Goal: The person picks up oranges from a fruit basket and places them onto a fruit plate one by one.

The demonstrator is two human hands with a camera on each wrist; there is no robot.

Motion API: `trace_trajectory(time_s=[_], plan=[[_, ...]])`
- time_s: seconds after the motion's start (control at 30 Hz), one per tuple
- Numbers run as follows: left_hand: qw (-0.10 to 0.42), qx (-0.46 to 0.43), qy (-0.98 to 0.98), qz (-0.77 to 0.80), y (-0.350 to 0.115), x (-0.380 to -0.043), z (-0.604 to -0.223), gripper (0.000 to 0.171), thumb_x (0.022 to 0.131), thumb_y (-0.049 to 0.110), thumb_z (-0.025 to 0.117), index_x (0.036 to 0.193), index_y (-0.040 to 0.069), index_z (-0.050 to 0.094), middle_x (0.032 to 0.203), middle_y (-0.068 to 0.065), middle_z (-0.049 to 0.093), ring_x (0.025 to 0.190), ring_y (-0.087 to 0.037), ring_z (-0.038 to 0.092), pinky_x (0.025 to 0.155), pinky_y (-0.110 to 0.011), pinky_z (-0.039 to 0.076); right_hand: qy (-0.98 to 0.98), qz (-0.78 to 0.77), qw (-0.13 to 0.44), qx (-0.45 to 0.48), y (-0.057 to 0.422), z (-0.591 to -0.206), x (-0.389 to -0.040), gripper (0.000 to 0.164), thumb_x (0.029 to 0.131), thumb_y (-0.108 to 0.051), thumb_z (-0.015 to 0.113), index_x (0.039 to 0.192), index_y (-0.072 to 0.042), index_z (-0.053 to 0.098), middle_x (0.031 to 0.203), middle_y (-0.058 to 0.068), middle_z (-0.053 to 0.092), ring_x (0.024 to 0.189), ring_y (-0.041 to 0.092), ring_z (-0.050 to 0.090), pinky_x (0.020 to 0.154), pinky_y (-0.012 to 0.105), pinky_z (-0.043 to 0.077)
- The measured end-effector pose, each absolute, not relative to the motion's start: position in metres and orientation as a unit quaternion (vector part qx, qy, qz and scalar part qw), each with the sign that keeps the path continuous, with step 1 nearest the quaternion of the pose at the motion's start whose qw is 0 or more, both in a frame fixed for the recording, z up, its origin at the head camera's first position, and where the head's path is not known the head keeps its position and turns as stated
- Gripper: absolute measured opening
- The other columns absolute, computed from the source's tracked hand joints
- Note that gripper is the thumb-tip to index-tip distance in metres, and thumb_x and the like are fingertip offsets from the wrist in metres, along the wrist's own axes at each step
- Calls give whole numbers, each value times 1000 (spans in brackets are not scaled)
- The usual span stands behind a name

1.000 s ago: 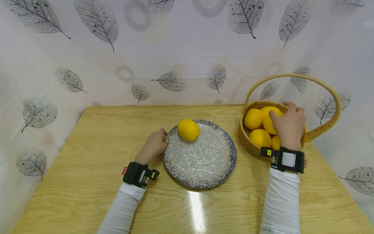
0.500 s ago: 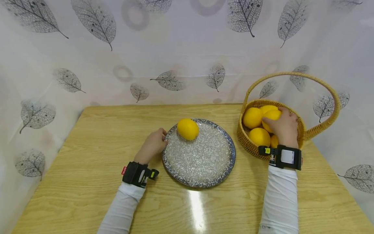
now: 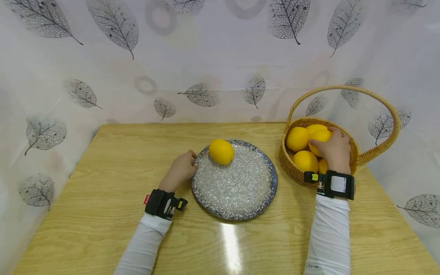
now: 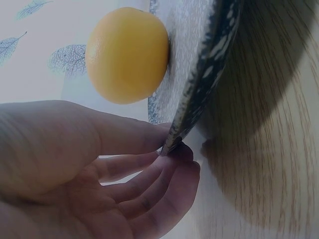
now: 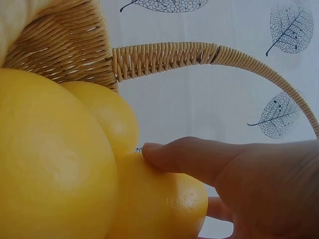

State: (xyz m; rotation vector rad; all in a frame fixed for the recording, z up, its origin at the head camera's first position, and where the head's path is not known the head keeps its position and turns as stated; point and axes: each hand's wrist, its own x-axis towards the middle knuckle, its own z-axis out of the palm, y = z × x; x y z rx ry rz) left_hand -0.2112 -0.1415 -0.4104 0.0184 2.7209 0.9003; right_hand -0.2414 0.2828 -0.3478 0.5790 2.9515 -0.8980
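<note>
My left hand [image 3: 180, 169] pinches the left rim of a round speckled grey plate [image 3: 237, 187] with a dark blue edge. In the left wrist view, the thumb lies over the rim and the fingers [image 4: 164, 189] are curled beneath it. One yellow lemon [image 3: 221, 152] rests on the plate near its far left rim. On the right, my right hand [image 3: 335, 151] grips another lemon [image 3: 319, 141] at the top of the pile inside a wicker basket [image 3: 292, 173]. Its thumb presses that lemon's [image 5: 164, 199] near side; most other fingers are hidden behind the fruit.
Several more lemons [image 3: 305, 161] fill the basket around the right hand. The tall basket handle [image 3: 343, 88] arches behind and to the right of the hand. A leaf-patterned curtain [image 3: 220, 61] hangs along the back and sides of the wooden table [image 3: 103, 183].
My right hand has shifted slightly left, its thumb moving down along the lemon's near side, and then stayed there. The left hand and plate keep their places.
</note>
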Motion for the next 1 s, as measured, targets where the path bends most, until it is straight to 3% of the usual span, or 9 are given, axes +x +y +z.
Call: trace_trajectory(time_s=[1.0], plan=[[148, 1, 938, 312, -143, -213, -414, 40, 101, 12, 59, 137, -2, 51, 128, -24, 63, 107, -33, 63, 90, -44, 54, 943, -284, 3, 173, 289, -350, -243, 86, 98, -41, 61, 159, 3, 20, 155, 45, 16, 140, 63, 26, 113, 71, 28]])
